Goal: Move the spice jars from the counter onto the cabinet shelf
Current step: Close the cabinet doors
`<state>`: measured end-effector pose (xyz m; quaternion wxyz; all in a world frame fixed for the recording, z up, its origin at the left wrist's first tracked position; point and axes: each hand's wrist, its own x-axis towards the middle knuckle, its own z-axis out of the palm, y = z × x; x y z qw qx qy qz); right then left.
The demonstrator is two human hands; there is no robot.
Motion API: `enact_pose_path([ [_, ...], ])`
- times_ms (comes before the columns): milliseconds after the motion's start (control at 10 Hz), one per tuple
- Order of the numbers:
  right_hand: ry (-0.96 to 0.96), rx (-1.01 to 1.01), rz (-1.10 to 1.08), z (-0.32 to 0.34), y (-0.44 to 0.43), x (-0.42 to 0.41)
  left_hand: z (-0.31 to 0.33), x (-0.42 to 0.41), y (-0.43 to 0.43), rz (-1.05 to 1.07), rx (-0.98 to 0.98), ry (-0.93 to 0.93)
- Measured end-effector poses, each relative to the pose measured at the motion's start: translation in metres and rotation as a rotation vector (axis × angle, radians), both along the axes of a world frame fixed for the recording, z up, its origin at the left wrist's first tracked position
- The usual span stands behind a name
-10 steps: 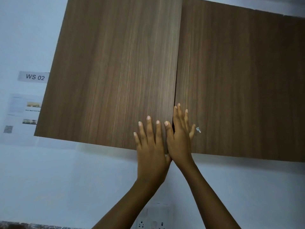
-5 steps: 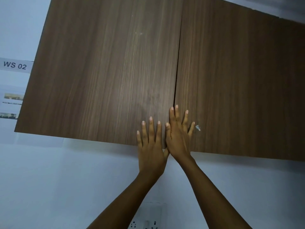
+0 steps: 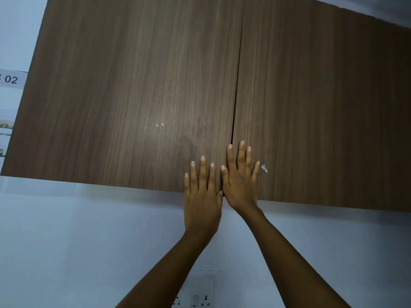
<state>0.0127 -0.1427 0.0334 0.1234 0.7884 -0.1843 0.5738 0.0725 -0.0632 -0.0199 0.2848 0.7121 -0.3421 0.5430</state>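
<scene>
A brown wood-grain wall cabinet fills the upper view, both doors closed with a thin dark gap between them. My left hand (image 3: 202,194) lies flat with straight fingers on the lower corner of the left door (image 3: 133,96). My right hand (image 3: 241,181) presses flat on the lower corner of the right door (image 3: 322,107), beside the gap. The two hands touch side by side. No spice jar, shelf or counter is in view.
A white wall runs below the cabinet, with a white socket plate (image 3: 198,292) low between my forearms. A paper label reading "02" (image 3: 11,79) and printed sheets (image 3: 5,134) hang on the wall at the left edge.
The view has drifted right, so the cabinet and wall label slid left. Both hands stay flat on the door corners, a little lower on the doors.
</scene>
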Motion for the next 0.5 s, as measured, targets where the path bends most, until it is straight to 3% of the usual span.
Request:
enact_pose_path([
  [200,0.124,0.038,0.024,0.004,0.004,-0.009,0.004,-0.008,0.010,0.036,0.100,0.041],
  [400,0.471,0.197,0.145,0.024,0.012,-0.051,0.022,-0.024,0.050,0.087,0.379,0.135],
  [500,0.544,0.281,0.194,0.024,0.019,-0.078,0.031,-0.033,0.074,0.120,0.477,0.208],
])
